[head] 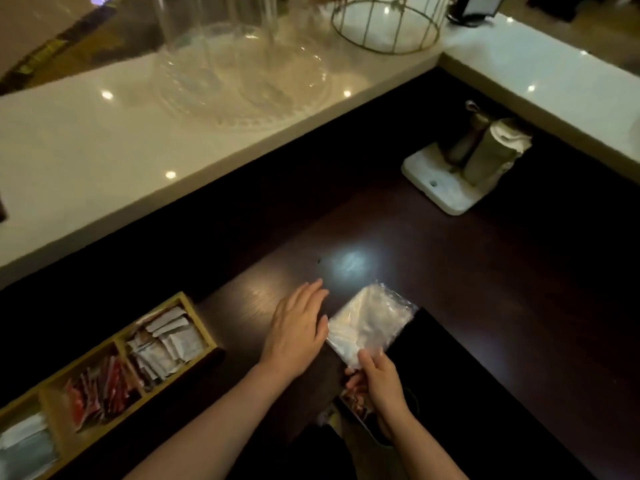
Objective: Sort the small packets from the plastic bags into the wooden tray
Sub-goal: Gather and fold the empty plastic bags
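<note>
A clear plastic bag [372, 322] lies on the dark table near its front edge, looking flat and empty. My right hand [379, 382] pinches its near corner and also seems to hold something reddish below the fingers. My left hand [299, 327] lies flat on the table, fingers spread, touching the bag's left edge. The wooden tray [199, 318] stands at the lower left with three compartments: white packets [166, 342] in the far one, red packets [98, 389] in the middle, grey-white packets [26, 445] in the near one.
A white holder with two metal shakers [481, 154] stands at the back right of the dark table. A raised white counter [104, 140] runs behind, carrying a glass stand [242, 77] and a gold wire cage [384, 24]. A dark opening [446, 368] lies right of the bag.
</note>
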